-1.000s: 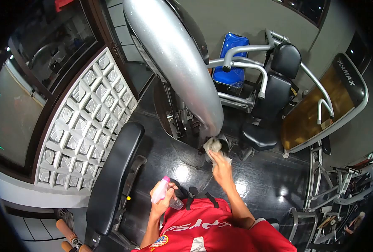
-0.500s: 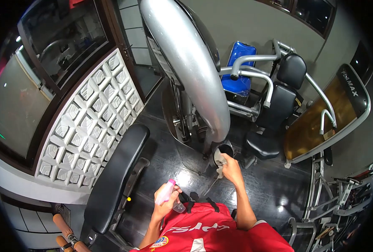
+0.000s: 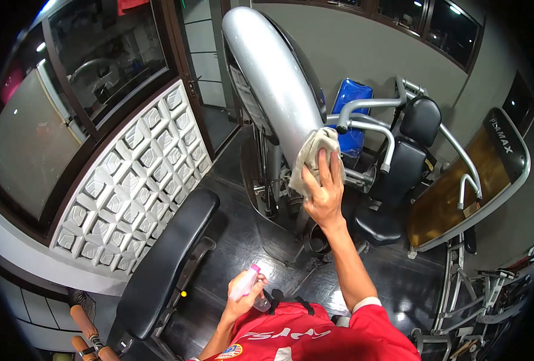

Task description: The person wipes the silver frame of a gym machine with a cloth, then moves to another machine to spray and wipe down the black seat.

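Note:
My right hand [image 3: 325, 195] is spread over a pale cloth [image 3: 306, 161] and presses it against the lower part of a big curved silver machine frame [image 3: 273, 72]. The cloth is crumpled and hangs a little past my fingers. Low in front of my body, my left hand [image 3: 243, 295] is wrapped round a clear spray bottle [image 3: 247, 284] with a pink top, which tilts up and to the right. Part of the bottle is hidden by my fingers.
A black padded bench [image 3: 167, 265] stands at my left, before a white patterned wall panel [image 3: 128, 180]. To the right are a machine with a black seat [image 3: 378, 222], a blue pad [image 3: 351, 138] and a brown panel [image 3: 459, 186]. Dark floor [image 3: 243, 240] lies between.
My right hand has moved up with the cloth, from the frame's low end onto its silver surface, and its fingers have spread. The left hand still holds the spray bottle. The view has tilted up slightly.

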A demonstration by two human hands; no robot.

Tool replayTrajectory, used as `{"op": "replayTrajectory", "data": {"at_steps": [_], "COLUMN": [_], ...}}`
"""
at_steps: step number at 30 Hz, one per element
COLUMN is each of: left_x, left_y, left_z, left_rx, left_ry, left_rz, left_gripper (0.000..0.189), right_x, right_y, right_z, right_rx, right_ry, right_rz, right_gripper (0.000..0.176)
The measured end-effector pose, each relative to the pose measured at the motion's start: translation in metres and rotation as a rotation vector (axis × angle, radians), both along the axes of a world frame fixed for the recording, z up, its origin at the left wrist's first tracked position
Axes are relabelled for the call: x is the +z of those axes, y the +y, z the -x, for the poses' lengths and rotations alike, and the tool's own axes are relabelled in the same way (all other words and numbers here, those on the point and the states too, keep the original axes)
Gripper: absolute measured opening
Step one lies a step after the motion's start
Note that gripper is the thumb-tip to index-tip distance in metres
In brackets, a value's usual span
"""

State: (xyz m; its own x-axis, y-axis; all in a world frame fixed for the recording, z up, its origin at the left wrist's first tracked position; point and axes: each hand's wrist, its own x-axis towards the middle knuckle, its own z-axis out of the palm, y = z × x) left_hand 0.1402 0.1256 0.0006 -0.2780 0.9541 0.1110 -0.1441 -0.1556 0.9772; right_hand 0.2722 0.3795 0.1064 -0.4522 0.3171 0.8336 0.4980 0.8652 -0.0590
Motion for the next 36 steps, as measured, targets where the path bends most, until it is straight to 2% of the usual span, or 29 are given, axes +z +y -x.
{"op": "replayTrajectory", "data": {"at_steps": [2,5,7,10,11,13,15,17,19,22,25,27,30,32,34,36], "left_x": [-0.005,0.0,0.0,0.017,0.02,0.024,0.029,0.026,0.026,0.02,0.01,0.008,0.011,0.014,0.017,0.019], "left_y": [-0.008,-0.012,-0.013,-0.007,-0.004,-0.001,0.002,0.003,0.001,-0.005,-0.01,-0.011,-0.005,-0.001,0.006,0.008], "left_z": [0.0,0.002,0.004,0.007,0.009,0.009,0.007,0.006,0.003,0.001,0.0,-0.001,0.001,0.002,0.003,0.003], "left_rx": [0.028,0.088,0.109,0.078,0.06,0.074,0.096,0.109,0.126,0.126,0.191,0.218,0.227,0.209,0.187,0.16], "left_ry": [-0.023,-0.074,-0.154,-0.055,-0.017,-0.009,-0.033,-0.041,-0.052,-0.035,-0.067,-0.089,-0.103,-0.077,-0.068,-0.062], "left_rz": [-0.007,-0.061,-0.079,-0.085,-0.08,-0.082,-0.104,-0.114,-0.093,-0.086,-0.088,-0.082,-0.097,-0.094,-0.11,-0.116], "left_gripper": [0.017,0.016,0.014,0.013,0.013,0.013,0.014,0.014,0.013,0.013,0.013,0.013,0.012,0.012,0.012,0.013], "right_x": [0.016,0.068,0.111,0.164,0.181,0.208,0.233,0.234,0.222,0.185,0.131,0.065,-0.075,-0.124,-0.126,-0.089], "right_y": [0.006,0.005,0.005,0.034,0.045,0.074,0.081,0.085,0.08,0.052,-0.003,-0.014,0.002,0.01,0.02,0.025], "right_z": [0.013,0.026,0.043,0.079,0.09,0.115,0.131,0.14,0.133,0.094,0.055,0.033,-0.006,-0.024,-0.028,-0.021], "right_rx": [0.006,0.016,0.028,0.115,0.154,0.112,0.053,0.026,0.004,0.127,0.017,-0.075,0.015,-0.043,-0.035,0.0], "right_ry": [0.11,0.045,-0.015,-0.088,-0.122,-0.245,-0.33,-0.343,-0.308,-0.078,-0.005,0.083,0.267,0.245,0.228,0.172], "right_rz": [-0.164,-0.138,-0.171,-0.329,-0.336,-0.286,-0.107,-0.14,-0.216,-0.23,-0.064,-0.028,0.038,0.07,0.059,-0.08], "right_gripper": [0.06,0.061,0.059,0.048,0.044,0.049,0.046,0.042,0.038,0.038,0.054,0.057,0.052,0.044,0.042,0.037]}}
